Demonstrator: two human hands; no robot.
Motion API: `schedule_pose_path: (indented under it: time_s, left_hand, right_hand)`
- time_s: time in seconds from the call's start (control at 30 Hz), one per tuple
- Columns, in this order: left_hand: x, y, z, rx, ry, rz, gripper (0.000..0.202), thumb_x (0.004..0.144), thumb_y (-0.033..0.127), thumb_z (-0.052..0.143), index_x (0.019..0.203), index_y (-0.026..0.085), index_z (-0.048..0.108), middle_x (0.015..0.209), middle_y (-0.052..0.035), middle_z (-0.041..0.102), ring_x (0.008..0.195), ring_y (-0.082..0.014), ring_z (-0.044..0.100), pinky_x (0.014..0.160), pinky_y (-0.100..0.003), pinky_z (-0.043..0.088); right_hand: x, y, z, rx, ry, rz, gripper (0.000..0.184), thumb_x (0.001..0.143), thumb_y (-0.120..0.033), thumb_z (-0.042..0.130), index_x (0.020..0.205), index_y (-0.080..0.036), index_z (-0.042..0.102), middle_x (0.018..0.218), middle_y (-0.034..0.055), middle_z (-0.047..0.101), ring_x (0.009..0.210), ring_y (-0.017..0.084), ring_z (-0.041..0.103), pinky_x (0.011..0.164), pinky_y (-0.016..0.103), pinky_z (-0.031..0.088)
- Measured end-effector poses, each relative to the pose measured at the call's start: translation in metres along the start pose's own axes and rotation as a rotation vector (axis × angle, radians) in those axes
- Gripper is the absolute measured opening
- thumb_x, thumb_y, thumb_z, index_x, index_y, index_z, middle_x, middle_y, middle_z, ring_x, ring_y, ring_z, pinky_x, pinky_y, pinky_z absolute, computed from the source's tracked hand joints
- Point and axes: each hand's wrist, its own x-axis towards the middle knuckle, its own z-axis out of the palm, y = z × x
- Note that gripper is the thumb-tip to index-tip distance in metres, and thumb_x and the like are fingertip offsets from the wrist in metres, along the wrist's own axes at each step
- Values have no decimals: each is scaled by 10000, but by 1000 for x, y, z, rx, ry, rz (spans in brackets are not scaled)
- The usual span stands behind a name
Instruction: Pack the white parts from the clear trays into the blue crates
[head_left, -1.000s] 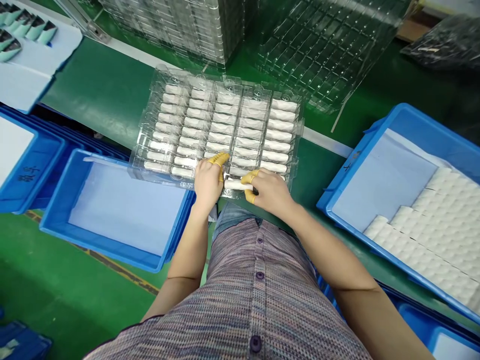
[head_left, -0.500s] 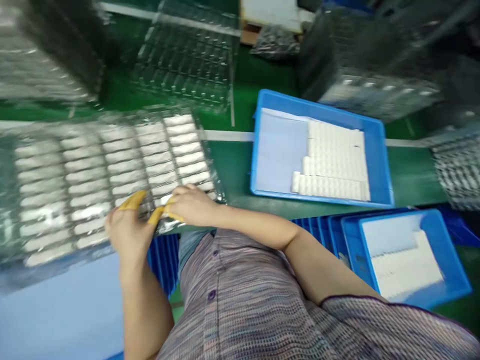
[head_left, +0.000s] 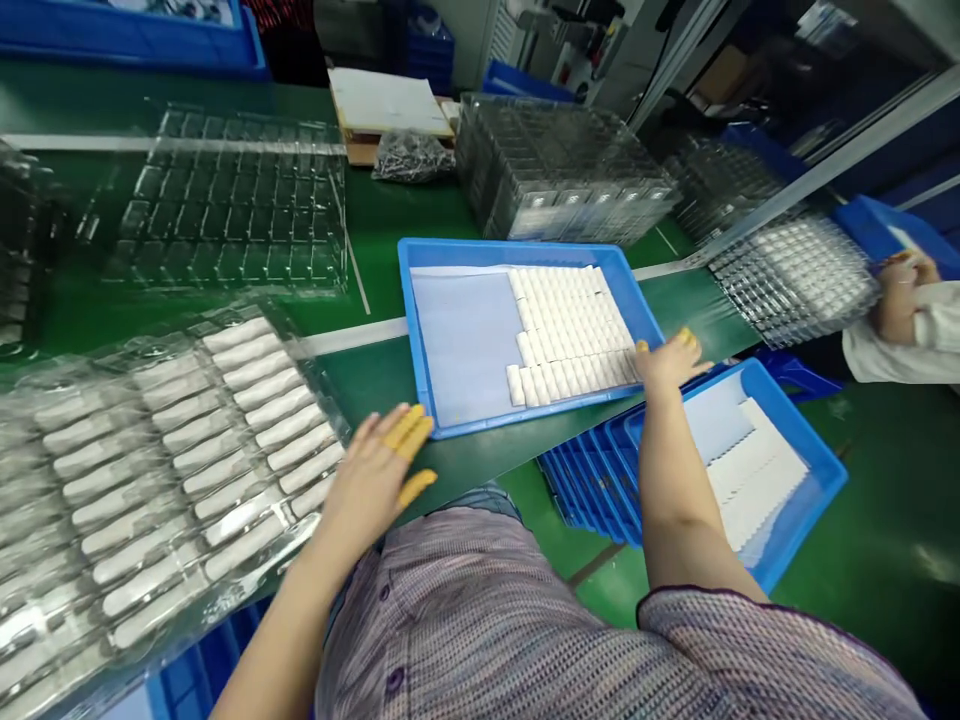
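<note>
My left hand (head_left: pixel 382 460), with yellow finger cots, is open between a filled clear plastic tray and a blue bin (head_left: pixel 421 330). Its fingertips are at the bin's near left corner. My right hand (head_left: pixel 671 362) spreads its fingers by the bin's right end, close to or touching the rim. Inside the bin, rows of small white cylinders (head_left: pixel 574 315) stand packed on a pale blue sheet (head_left: pixel 469 350). On the left, the clear tray (head_left: pixel 330 395) holds columns of white rolled pieces (head_left: pixel 274 400).
An unfilled clear tray (head_left: pixel 240 200) lies behind. Stacked clear trays (head_left: pixel 555 165) stand past the bin, beside a bag of dark bits (head_left: pixel 412 155). A second blue bin (head_left: pixel 821 490) sits lower right on stacked bins (head_left: pixel 592 480). A co-worker's hand (head_left: pixel 904 285) is at far right.
Both hands have left the filled clear tray and moved right to the blue bin, opening out. The view has swung right, bringing a co-worker's arm into sight.
</note>
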Motion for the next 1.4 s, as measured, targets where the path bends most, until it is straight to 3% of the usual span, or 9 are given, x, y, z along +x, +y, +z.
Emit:
schedule_pose_path:
  time_s: [0.17, 0.4, 0.53, 0.7, 0.87, 1.0, 1.13, 1.3, 1.4]
  left_hand:
    - [42, 10, 24, -4, -205, 47, 427, 1034, 312, 547, 1425, 159, 622, 1253, -165, 766, 1309, -330, 651, 1257, -662, 298]
    - [26, -21, 2, -5, -210, -67, 287, 1036, 308, 519, 1135, 248, 781, 939, -95, 795, 1118, -313, 706, 1234, -701, 276]
    - [19, -25, -2, -10, -217, -88, 307, 1033, 387, 527, 1090, 260, 800, 920, -94, 785, 1076, -316, 695, 1214, -679, 320]
    - [18, -14, 3, -1, -238, -87, 294, 1018, 408, 568, 1050, 245, 811, 859, -86, 756, 981, -296, 686, 1173, -626, 403]
    - [13, 7, 6, 29, -215, -23, 265, 1009, 370, 609, 1044, 204, 813, 739, -58, 705, 852, -270, 688, 1196, -702, 354]
    - [10, 25, 13, -46, -180, 13, 288, 1001, 398, 628, 1036, 174, 806, 704, -45, 692, 793, -248, 691, 1203, -686, 381]
    - [8, 37, 19, -221, -232, 68, 383, 964, 513, 660, 1105, 179, 784, 741, -39, 703, 807, -234, 706, 1195, -639, 432]
    - [8, 32, 17, -426, -318, 155, 431, 964, 480, 677, 1318, 234, 697, 1268, -109, 750, 1278, -302, 652, 1262, -661, 311]
    - [14, 26, 20, -434, -327, 139, 336, 949, 511, 688, 1128, 238, 768, 1160, -79, 790, 1250, -313, 669, 1272, -696, 219]
  right_hand:
    - [30, 33, -3, -10, -210, 34, 488, 951, -357, 585, 1296, -30, 697, 1211, 329, 713, 1169, 431, 703, 983, 522, 546]
    - [17, 33, 6, -23, -261, -31, 507, 992, -349, 533, 1394, -71, 668, 1264, 295, 714, 1223, 414, 677, 1011, 493, 525]
    - [-30, -12, -2, 120, -73, -330, 556, 951, -294, 616, 1460, -71, 583, 1449, 254, 622, 1375, 366, 569, 1163, 480, 426]
    - [-108, -111, -13, 328, -542, -788, 391, 994, -279, 588, 1358, -141, 627, 1178, 109, 768, 1024, 210, 740, 955, 305, 551]
    - [-149, -157, -7, 70, -556, -885, 326, 942, -248, 659, 1229, -93, 666, 1224, 211, 720, 1089, 289, 729, 905, 339, 546]
    - [-154, -150, -4, 95, -568, -871, 460, 878, -202, 708, 1319, -110, 615, 1275, 191, 698, 1112, 271, 722, 916, 325, 543]
    - [-138, -125, -4, 200, -607, -787, 510, 853, -201, 708, 1341, -138, 575, 1112, 80, 759, 1001, 203, 739, 871, 282, 552]
    - [-103, -95, -5, 329, -573, -553, 336, 837, -224, 719, 1153, -135, 646, 1053, 68, 763, 922, 189, 727, 825, 273, 553]
    - [-101, -95, -7, 181, -542, -636, 349, 869, -239, 693, 1199, -145, 637, 1090, 83, 762, 954, 211, 731, 848, 296, 549]
